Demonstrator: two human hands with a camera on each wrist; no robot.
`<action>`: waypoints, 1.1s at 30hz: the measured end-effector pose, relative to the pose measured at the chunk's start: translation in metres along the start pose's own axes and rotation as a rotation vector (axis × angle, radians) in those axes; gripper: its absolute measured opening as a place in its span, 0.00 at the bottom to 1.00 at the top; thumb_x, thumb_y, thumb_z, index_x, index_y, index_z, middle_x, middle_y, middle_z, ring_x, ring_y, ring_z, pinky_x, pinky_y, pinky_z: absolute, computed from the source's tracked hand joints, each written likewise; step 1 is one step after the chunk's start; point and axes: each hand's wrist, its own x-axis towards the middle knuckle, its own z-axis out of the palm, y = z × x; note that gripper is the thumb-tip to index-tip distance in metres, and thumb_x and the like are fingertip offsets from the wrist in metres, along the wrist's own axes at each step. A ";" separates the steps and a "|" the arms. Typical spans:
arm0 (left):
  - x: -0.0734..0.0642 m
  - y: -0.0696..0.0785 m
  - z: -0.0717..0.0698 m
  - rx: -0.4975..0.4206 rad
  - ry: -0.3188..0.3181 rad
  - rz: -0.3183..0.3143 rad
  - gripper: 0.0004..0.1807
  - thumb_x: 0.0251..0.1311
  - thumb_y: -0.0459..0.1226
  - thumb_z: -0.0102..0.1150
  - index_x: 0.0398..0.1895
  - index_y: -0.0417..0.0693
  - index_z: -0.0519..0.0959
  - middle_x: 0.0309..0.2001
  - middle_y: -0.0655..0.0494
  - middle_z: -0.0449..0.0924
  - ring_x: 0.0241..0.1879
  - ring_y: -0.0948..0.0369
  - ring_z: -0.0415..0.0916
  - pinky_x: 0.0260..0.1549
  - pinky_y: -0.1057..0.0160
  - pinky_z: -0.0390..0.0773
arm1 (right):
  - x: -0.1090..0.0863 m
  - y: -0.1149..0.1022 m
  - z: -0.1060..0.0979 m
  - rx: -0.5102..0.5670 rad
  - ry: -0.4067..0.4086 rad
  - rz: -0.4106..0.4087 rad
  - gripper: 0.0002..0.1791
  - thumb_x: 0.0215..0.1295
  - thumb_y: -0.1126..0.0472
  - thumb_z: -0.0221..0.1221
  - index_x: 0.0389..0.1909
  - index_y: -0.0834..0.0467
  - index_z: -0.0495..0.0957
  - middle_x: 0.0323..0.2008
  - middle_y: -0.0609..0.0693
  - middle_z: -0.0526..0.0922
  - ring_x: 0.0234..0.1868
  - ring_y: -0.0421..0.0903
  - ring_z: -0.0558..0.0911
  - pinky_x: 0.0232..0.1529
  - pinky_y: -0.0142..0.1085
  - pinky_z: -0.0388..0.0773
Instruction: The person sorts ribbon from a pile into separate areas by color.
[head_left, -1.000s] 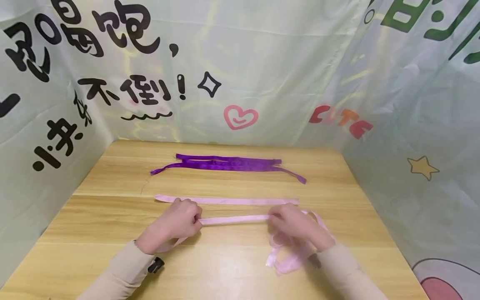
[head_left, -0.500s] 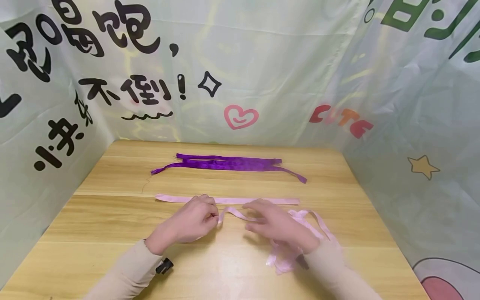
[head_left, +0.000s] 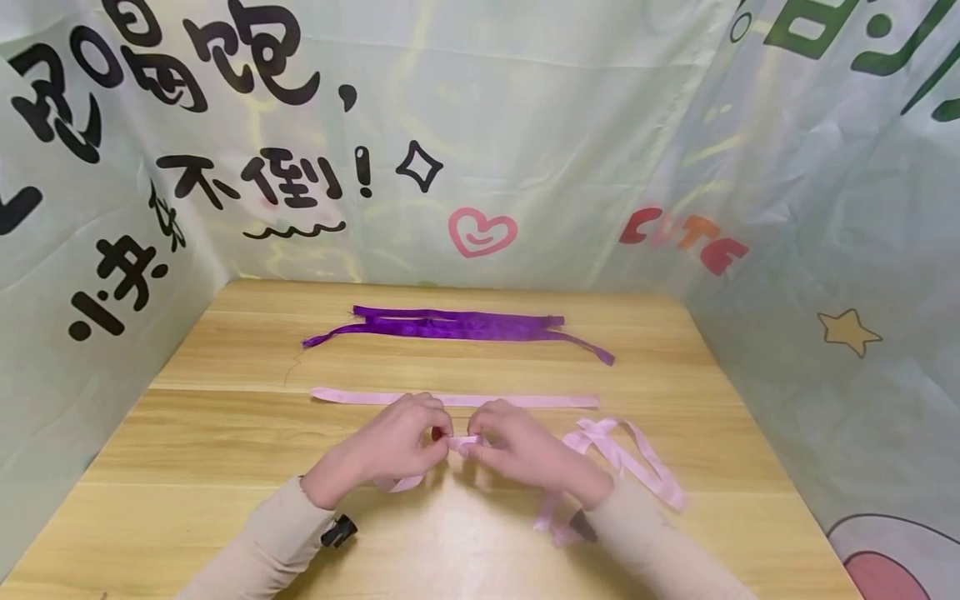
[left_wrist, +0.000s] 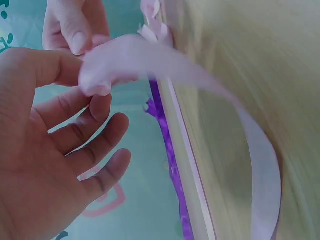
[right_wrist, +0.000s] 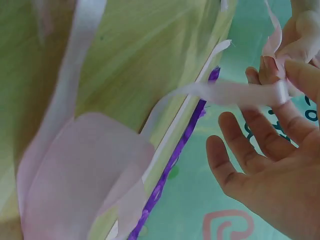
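Both hands meet over the table's middle on a long pale pink ribbon (head_left: 463, 442). My left hand (head_left: 397, 437) pinches it between thumb and forefinger, the other fingers loosely bent. From there the ribbon (left_wrist: 265, 175) arcs away in a loose curve in the left wrist view. Close by, my right hand (head_left: 528, 446) pinches the same ribbon, and a short piece spans the small gap between the fingertips. In the right wrist view the ribbon (right_wrist: 220, 93) trails off the thumb and forefinger. Its loose loops lie beside and partly beneath the right forearm.
Just beyond the hands a straight pink ribbon strip (head_left: 525, 402) lies flat across the wooden table (head_left: 247, 442). Farther back are several purple ribbon strips (head_left: 450, 328), laid side by side. Printed cloth walls (head_left: 570, 150) enclose the table's back and sides.
The hands were apart with the ribbon stretched between them. The right hand opened and slid left along it, the left hand moved right, and now both pinch it close together.
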 end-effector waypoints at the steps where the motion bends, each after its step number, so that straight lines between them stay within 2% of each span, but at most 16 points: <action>1: -0.001 -0.001 0.000 -0.002 0.001 -0.007 0.04 0.64 0.37 0.64 0.32 0.55 0.86 0.30 0.72 0.79 0.36 0.66 0.73 0.45 0.61 0.76 | 0.000 0.001 0.000 0.027 0.005 0.014 0.11 0.76 0.50 0.61 0.43 0.54 0.82 0.45 0.46 0.84 0.50 0.44 0.81 0.55 0.42 0.83; 3: -0.002 -0.003 -0.001 -0.008 0.003 -0.022 0.06 0.67 0.37 0.62 0.33 0.54 0.86 0.31 0.71 0.81 0.35 0.67 0.74 0.46 0.60 0.77 | -0.001 0.003 0.000 0.084 0.014 0.044 0.11 0.77 0.49 0.61 0.40 0.53 0.82 0.42 0.45 0.84 0.46 0.43 0.80 0.52 0.42 0.82; 8: -0.009 -0.008 -0.003 0.003 0.020 -0.053 0.07 0.74 0.38 0.61 0.39 0.50 0.87 0.35 0.66 0.83 0.38 0.65 0.76 0.45 0.61 0.80 | -0.003 0.007 -0.006 0.176 0.028 0.112 0.08 0.77 0.50 0.61 0.37 0.48 0.82 0.39 0.41 0.84 0.45 0.40 0.80 0.54 0.45 0.81; 14: -0.018 -0.013 -0.011 -0.028 0.044 -0.121 0.04 0.71 0.37 0.60 0.40 0.52 0.84 0.37 0.68 0.80 0.40 0.67 0.76 0.46 0.62 0.81 | -0.008 0.011 -0.015 0.242 0.029 0.151 0.11 0.78 0.50 0.59 0.39 0.51 0.84 0.39 0.48 0.88 0.47 0.39 0.83 0.60 0.52 0.80; 17: -0.020 -0.016 -0.015 -0.033 0.091 -0.150 0.04 0.68 0.35 0.58 0.36 0.53 0.82 0.36 0.68 0.79 0.38 0.66 0.74 0.44 0.62 0.80 | -0.011 0.013 -0.020 0.269 0.032 0.168 0.12 0.79 0.50 0.58 0.39 0.52 0.84 0.40 0.51 0.89 0.47 0.42 0.84 0.58 0.49 0.80; 21: -0.021 -0.019 -0.019 -0.021 0.155 -0.169 0.08 0.68 0.34 0.55 0.32 0.56 0.78 0.33 0.66 0.77 0.35 0.66 0.71 0.40 0.63 0.78 | -0.015 0.015 -0.027 0.350 0.031 0.215 0.14 0.80 0.50 0.56 0.41 0.56 0.83 0.41 0.58 0.87 0.46 0.53 0.86 0.51 0.44 0.84; 25: -0.022 -0.022 -0.025 -0.035 0.167 -0.180 0.12 0.71 0.34 0.54 0.28 0.56 0.78 0.31 0.67 0.76 0.34 0.66 0.70 0.38 0.63 0.76 | -0.020 0.017 -0.034 0.437 0.041 0.289 0.15 0.82 0.49 0.54 0.44 0.56 0.82 0.42 0.63 0.83 0.45 0.60 0.85 0.50 0.45 0.84; 28: -0.023 -0.026 -0.030 -0.054 0.162 -0.181 0.14 0.75 0.37 0.55 0.26 0.56 0.77 0.29 0.67 0.73 0.32 0.66 0.68 0.36 0.64 0.74 | -0.023 0.019 -0.038 0.440 0.073 0.306 0.13 0.82 0.49 0.54 0.46 0.53 0.82 0.44 0.62 0.84 0.47 0.61 0.85 0.52 0.46 0.82; 31: -0.025 -0.029 -0.036 -0.076 0.165 -0.196 0.17 0.77 0.41 0.57 0.24 0.57 0.76 0.26 0.66 0.71 0.30 0.66 0.66 0.35 0.65 0.72 | -0.026 0.024 -0.041 0.412 0.115 0.295 0.13 0.82 0.50 0.54 0.47 0.55 0.81 0.48 0.62 0.85 0.48 0.61 0.85 0.53 0.45 0.82; 33: -0.027 -0.031 -0.041 -0.093 0.179 -0.202 0.17 0.76 0.41 0.59 0.23 0.57 0.75 0.25 0.66 0.70 0.28 0.65 0.65 0.33 0.65 0.70 | -0.028 0.029 -0.044 0.401 0.141 0.293 0.13 0.83 0.51 0.53 0.46 0.55 0.81 0.46 0.61 0.85 0.46 0.61 0.85 0.50 0.43 0.83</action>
